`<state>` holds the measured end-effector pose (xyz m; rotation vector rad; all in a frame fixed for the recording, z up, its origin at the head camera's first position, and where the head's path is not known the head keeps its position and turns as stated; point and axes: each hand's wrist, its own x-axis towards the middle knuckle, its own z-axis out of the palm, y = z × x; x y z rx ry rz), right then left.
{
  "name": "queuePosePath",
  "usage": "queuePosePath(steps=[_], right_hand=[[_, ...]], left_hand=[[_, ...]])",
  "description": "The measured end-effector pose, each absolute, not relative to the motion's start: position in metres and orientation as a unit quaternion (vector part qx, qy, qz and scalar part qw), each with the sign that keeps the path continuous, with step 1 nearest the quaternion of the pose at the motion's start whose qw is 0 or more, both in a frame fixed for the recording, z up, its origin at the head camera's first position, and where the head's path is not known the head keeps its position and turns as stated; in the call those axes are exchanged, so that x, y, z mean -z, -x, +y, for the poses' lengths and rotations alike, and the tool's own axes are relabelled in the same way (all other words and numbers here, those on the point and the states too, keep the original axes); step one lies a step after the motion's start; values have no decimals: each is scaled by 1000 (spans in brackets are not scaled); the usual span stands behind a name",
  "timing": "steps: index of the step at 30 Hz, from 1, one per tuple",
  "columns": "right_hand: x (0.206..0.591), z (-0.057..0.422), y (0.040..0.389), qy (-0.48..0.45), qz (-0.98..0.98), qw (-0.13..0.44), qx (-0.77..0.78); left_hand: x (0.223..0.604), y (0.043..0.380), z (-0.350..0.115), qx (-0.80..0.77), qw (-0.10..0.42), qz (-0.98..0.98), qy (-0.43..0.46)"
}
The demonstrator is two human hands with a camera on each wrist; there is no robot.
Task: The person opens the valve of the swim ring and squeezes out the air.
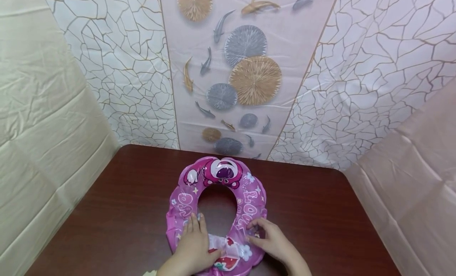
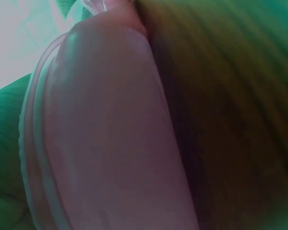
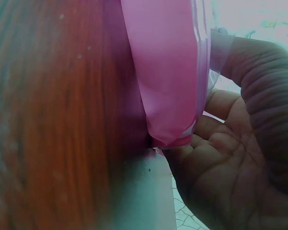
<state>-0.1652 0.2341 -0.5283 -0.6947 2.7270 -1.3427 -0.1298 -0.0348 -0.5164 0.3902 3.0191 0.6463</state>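
Observation:
A pink-purple inflatable swim ring (image 1: 249,181), printed with a cartoon bear, lettering, flowers and strawberries, lies on the table, puffed out with a puckered outer seam. My left hand (image 1: 194,244) rests flat on its near left part, fingers together and pointing away, thumb spread toward the strawberry print. On the near right part, my right hand (image 1: 272,238) has its thumb and bent fingers at a bit of clear plastic on the ring. The right wrist view shows clear plastic at the thumb (image 3: 237,55) and curled fingers beside the ring's seam. The left wrist view holds mostly the ring's side (image 2: 110,124).
The dark brown wooden table (image 1: 117,212) extends around the ring. Behind it hangs a patterned cloth (image 1: 228,109) with fish and round leaf prints. Pale cloth walls (image 1: 46,121) close in the left and right sides.

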Motion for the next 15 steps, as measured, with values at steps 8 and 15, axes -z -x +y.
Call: queuePosePath(steps=[8, 15], right_hand=[[526, 234, 165, 221, 872, 12, 437], [525, 233, 165, 226, 872, 13, 435]], left_hand=[[515, 131, -34, -189, 29, 972, -135], [512, 131, -34, -188, 51, 972, -130]])
